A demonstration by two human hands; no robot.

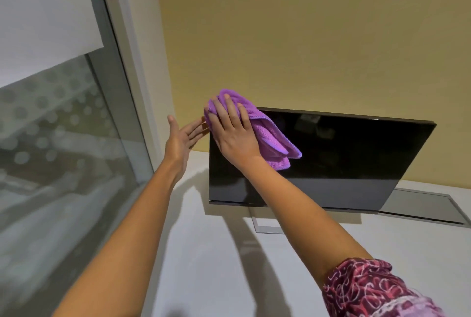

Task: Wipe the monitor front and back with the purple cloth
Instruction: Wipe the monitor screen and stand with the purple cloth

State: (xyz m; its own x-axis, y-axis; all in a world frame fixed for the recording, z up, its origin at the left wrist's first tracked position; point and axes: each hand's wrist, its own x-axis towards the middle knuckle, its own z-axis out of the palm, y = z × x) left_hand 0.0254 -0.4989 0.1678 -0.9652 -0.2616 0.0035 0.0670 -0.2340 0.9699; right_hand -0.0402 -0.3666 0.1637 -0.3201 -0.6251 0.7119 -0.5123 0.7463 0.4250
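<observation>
Now the right hand [233, 135] presses flat-fingered on the purple cloth [270, 135] at the monitor [344, 158]'s upper left corner; the left hand [182, 138], fingers straight, reaches its left edge.

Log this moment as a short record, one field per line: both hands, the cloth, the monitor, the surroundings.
left hand: open, fingers straight, beside the monitor's left edge; contact cannot be told
right hand: flat, fingers spread, pressing the cloth to the screen
purple cloth: bunched over the screen's upper left corner, partly above the top edge
monitor: dark screen, standing on the desk; back not in view
desk: white, arm shadows across it
window: at left, blind partly lowered
wall: yellow, behind the monitor
</observation>
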